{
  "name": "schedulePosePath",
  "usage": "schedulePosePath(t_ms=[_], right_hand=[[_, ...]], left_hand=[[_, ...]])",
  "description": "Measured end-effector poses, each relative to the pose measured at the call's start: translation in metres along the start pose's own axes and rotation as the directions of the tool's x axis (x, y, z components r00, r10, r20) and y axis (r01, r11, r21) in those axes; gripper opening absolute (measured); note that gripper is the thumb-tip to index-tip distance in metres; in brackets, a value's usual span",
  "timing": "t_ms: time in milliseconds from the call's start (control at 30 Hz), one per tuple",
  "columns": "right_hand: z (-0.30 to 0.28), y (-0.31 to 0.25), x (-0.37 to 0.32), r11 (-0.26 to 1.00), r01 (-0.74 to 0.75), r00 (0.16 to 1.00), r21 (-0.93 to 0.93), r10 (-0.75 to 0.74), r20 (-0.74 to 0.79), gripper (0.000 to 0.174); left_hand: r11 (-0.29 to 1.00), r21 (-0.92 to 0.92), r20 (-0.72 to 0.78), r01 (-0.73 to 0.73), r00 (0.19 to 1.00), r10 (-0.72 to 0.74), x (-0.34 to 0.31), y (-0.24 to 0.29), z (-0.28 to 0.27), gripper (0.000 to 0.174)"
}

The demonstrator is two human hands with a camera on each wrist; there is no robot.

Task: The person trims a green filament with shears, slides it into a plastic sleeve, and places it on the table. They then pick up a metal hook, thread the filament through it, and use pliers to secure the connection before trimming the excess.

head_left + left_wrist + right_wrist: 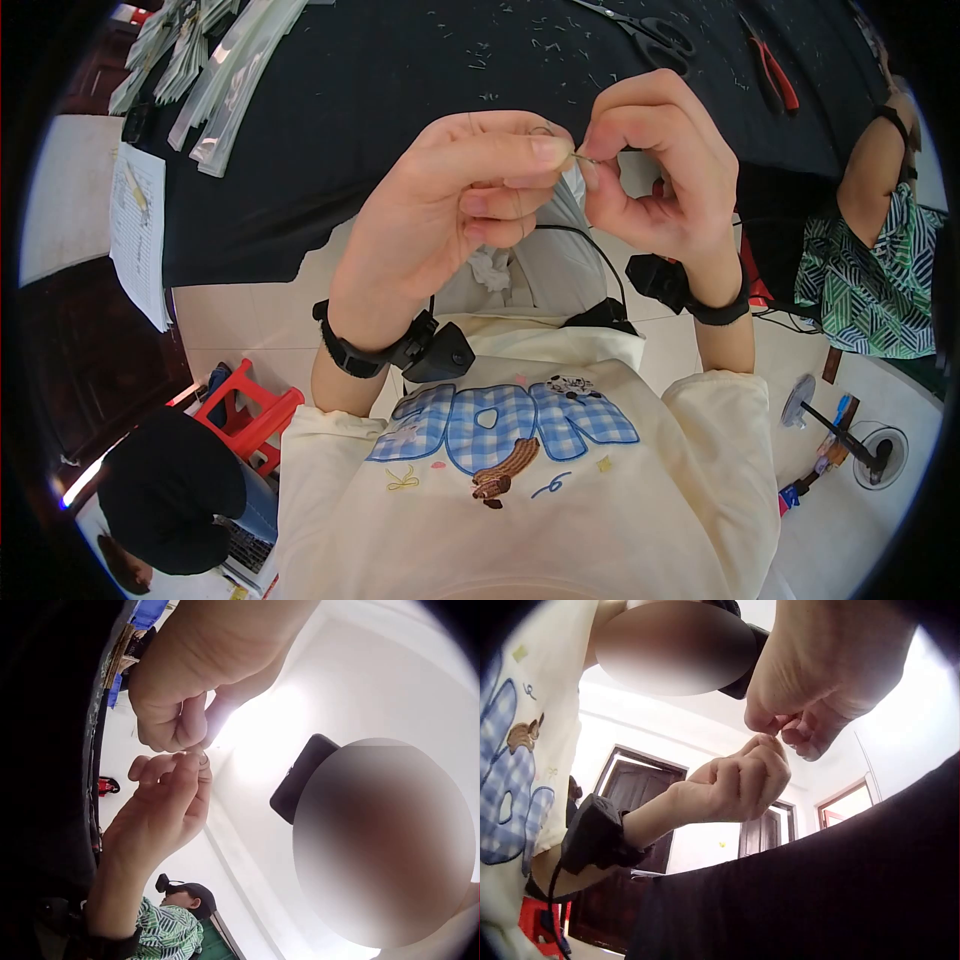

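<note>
In the head view my left hand (450, 185) and right hand (665, 165) meet above the near edge of the black-covered table. A short, thin wire-like strand (584, 157) runs between their fingertips. Left thumb and index finger pinch one end, and the right thumb and index finger pinch the other. A fine dark loop shows above the left index fingertip. From the left wrist, the left hand (217, 667) is above and the right hand (161, 802) below, fingertips together. In the right wrist view the right hand (832, 682) meets the left hand (735, 780); fingers mostly hide the strand.
Black-handled scissors (655, 40) and red-handled pliers (772, 75) lie on the black cloth (330, 110) among small clippings. Clear plastic strips (235, 90) and a paper sheet (138, 235) are at left. Another person's arm (880, 165) is at right. A red stool (250, 410) stands behind left.
</note>
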State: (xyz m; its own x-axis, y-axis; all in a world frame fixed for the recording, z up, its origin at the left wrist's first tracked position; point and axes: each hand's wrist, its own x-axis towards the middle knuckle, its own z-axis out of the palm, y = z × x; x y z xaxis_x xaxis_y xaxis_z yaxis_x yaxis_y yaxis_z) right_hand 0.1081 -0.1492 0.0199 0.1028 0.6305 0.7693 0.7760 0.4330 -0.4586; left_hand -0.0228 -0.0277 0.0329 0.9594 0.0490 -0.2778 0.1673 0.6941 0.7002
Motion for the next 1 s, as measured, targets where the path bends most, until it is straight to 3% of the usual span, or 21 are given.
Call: schedulePosePath(t_ms=[233, 500, 733, 1000], right_hand=[[0.005, 0.003, -0.002, 0.998, -0.05, 0.999, 0.035, 0.051, -0.018, 0.021], [0.01, 0.009, -0.008, 0.911, -0.23, 0.969, 0.342, 0.246, -0.002, 0.017], [0.01, 0.006, -0.004, 0.888, -0.308, 0.945, 0.34, 0.328, -0.002, 0.013], [0.014, 0.019, 0.007, 0.873, -0.365, 0.921, 0.324, 0.389, -0.011, 0.009]], left_hand=[[1.0, -0.02, 0.001, -0.019, 1.0, 0.019, 0.001, -0.001, -0.002, 0.015], [0.993, -0.017, -0.063, -0.119, 0.991, 0.117, 0.002, -0.005, 0.0, 0.016], [0.971, 0.04, -0.143, -0.237, 0.96, 0.24, 0.005, -0.007, 0.005, 0.017], [0.958, 0.097, -0.17, -0.268, 0.944, 0.281, 0.017, 0.002, 0.0, 0.017]])
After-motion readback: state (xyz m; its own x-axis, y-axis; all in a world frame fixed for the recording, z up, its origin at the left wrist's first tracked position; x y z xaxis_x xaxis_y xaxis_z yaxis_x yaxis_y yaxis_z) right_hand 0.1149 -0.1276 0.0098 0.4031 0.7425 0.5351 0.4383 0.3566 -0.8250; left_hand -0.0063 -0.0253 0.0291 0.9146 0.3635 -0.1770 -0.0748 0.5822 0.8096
